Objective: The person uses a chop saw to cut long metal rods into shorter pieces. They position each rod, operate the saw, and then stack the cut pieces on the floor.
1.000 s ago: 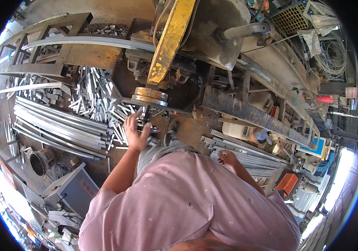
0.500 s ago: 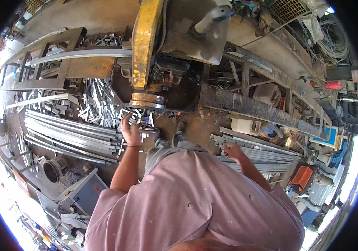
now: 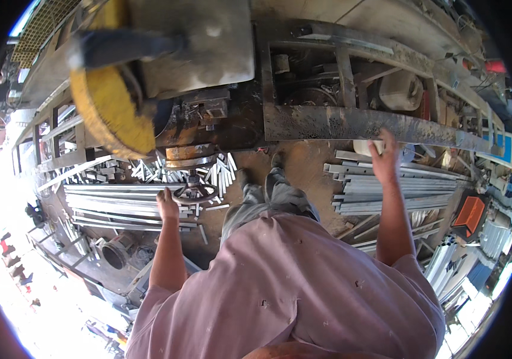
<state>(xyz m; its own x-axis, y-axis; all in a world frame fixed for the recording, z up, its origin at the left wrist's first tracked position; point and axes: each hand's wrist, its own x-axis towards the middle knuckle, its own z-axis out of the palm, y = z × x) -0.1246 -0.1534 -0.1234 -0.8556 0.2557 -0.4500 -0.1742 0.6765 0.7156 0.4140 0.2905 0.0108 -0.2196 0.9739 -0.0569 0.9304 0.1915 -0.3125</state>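
Observation:
My left hand (image 3: 167,203) is just left of a dark metal handwheel (image 3: 195,194), its fingers loosely bent and seemingly around nothing; whether it touches the rim cannot be told. The wheel sits on a screw below a round rusty metal block (image 3: 190,155), part of a cutting machine. Above that stands the machine's yellow guard (image 3: 109,113), with a dark handle (image 3: 127,49) blurred across it. My right hand (image 3: 385,157) is raised with thumb and fingers apart and holds nothing visible. It is close to the near edge of a stained steel beam (image 3: 339,124).
Long metal tubes lie on the floor at left (image 3: 112,200) and right (image 3: 393,194). Short cut pieces (image 3: 223,170) litter the ground by the wheel. A bucket (image 3: 115,254) stands lower left; an orange-topped box (image 3: 471,215) is at right. Behind the beam sits a pale jug (image 3: 400,90).
The view has swung right. My left hand has moved from above the handwheel to its left side. My right hand has gone from over the tubes up toward the beam. The yellow guard appears more tilted.

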